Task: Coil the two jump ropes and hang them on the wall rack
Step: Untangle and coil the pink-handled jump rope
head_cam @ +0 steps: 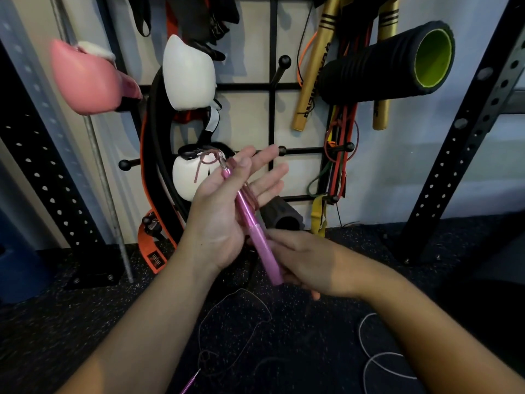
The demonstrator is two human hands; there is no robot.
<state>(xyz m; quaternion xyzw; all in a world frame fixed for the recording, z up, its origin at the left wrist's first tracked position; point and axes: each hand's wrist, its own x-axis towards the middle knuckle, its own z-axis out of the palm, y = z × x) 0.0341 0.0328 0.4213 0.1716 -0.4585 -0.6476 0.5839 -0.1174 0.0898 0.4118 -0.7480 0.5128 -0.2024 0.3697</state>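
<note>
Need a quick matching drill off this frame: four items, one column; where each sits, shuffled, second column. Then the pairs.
Items:
1. pink handle
2. foam roller
3. white cord
4. pink boxing glove

Places:
A. loose on the floor, lower right
B. across the left hand, lower end at the right hand
C. upper left, by the rack
D. on the wall rack, upper right

Pairs: 1-B, 2-D, 3-A, 4-C

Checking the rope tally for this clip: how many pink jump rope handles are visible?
2. One pink handle lies across the left hand, its lower end held by the right hand. A second handle lies on the floor at the bottom edge, partly cropped. Others may be hidden.
</note>
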